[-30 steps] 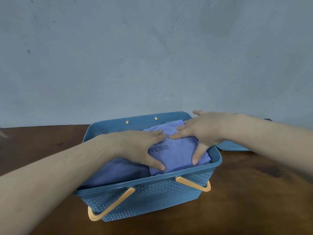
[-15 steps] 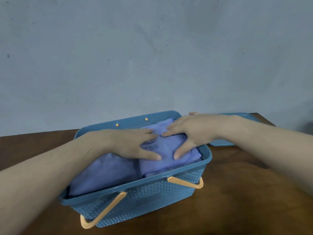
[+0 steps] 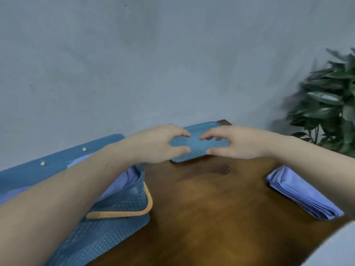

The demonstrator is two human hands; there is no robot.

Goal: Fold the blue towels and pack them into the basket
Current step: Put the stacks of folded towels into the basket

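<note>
The blue woven basket (image 3: pixel 115 225) with an orange handle (image 3: pixel 132 213) stands at the left, and folded blue towels (image 3: pixel 124 179) lie inside it under my left forearm. Behind the basket's right end, a blue perforated lid (image 3: pixel 197 144) lies flat at the table's far edge. My left hand (image 3: pixel 159 144) grips its left end and my right hand (image 3: pixel 237 144) grips its right end, fingers on top and thumbs at the near edge. A stack of folded blue towels (image 3: pixel 303 191) lies on the table at the right, partly hidden by my right arm.
The brown wooden table (image 3: pixel 211 208) runs up to a grey wall. A green leafy plant (image 3: pixel 330 104) stands past the table's far right corner. A white sleeve or cloth shows at the bottom right corner.
Both hands have left the towel in the basket and moved right onto the lid. My view has swung right, so the basket now sits at the left and the towel stack and plant appear.
</note>
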